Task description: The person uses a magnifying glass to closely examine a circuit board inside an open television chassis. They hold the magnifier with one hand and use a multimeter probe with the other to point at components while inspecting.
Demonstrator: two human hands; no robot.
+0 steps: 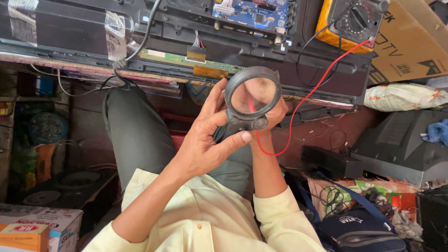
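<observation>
Head view: both hands grip round black-rimmed magnifier

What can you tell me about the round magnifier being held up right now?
The magnifier is a round lens in a thick, dark, worn-looking ring, with a stubby dark base below bearing two small round knobs. It is held upright in front of the opened flat-screen chassis. The left hand wraps its base, thumb across the front; the right hand supports it from behind. A red wire shows through and beside the lens.
</observation>
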